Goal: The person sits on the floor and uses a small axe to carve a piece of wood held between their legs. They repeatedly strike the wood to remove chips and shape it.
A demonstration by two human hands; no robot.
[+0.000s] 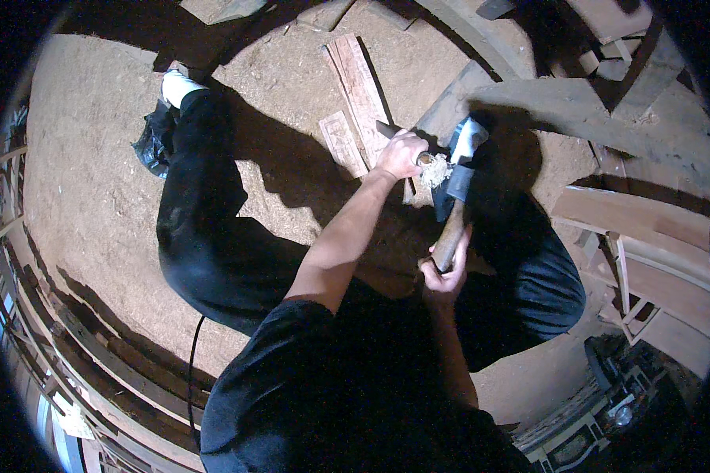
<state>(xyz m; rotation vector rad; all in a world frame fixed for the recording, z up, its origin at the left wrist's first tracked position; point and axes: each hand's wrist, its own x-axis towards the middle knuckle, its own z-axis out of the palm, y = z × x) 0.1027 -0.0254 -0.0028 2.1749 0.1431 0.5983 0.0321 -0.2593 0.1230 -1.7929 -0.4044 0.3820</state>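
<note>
My left hand (402, 153) is closed around a chisel (384, 128), whose dark flat blade sticks out past the fingers on the far left side. At its other end is a pale, frayed tuft (436, 169), like a splayed wooden handle end. My right hand (446, 272) grips the wooden handle of a hammer (450, 240), held low near my lap. The hammer's grey metal head (460, 183) is close beside the frayed end; whether they touch, I cannot tell. Most of the chisel is hidden in my left hand.
Reddish planks (356, 91) and a shorter piece (340, 142) lie on the dusty floor ahead. A grey board (457, 94) and large beam (568, 106) are beyond my white-covered right foot (469, 138). Wood is stacked at right (647, 229); long timbers (95, 339) line the left.
</note>
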